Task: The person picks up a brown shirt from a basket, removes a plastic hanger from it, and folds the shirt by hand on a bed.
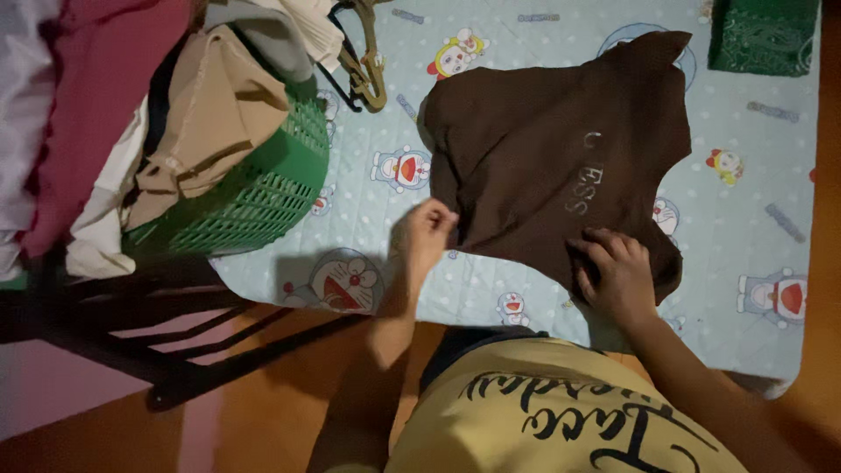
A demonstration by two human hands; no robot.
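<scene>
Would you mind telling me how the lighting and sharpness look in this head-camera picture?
Head view: dim, warm light; the brown shirt is dark, its folds hard to read; the left hand casts a shadow on the cartoon-print sheet; the right hand is soft-edged; the green basket is fairly sharp; no glare.

A dark brown T-shirt [552, 149] lies spread flat on the bed [368, 184], faint pale lettering on its upper face. It sits near the bed's front edge, toward the right side, with one sleeve reaching toward the far edge. Its near hem is bunched and slightly rumpled.
</scene>
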